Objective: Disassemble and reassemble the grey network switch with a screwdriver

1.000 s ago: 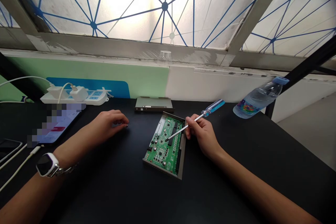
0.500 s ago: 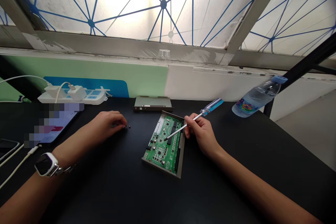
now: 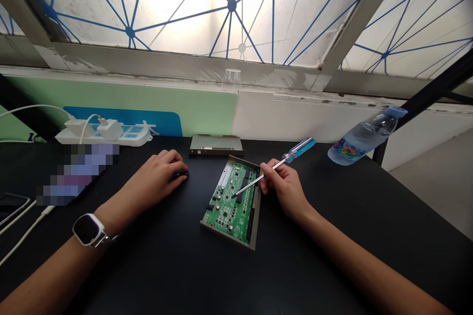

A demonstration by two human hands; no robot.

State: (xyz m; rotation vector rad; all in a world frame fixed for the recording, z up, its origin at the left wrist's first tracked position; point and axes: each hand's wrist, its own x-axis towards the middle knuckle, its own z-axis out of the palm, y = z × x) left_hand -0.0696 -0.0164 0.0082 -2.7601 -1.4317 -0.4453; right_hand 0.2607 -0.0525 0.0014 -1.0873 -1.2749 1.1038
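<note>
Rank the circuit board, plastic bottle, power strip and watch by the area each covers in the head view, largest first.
1. Circuit board
2. Plastic bottle and power strip: too alike to rank
3. Watch

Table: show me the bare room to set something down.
Bare table shows on the near side of the circuit board, between the forearms, and right of the right hand, short of the bottle. It is crowded far left, with phone, charging cable and power strip, and at the circuit board, which the screwdriver crosses.
</note>
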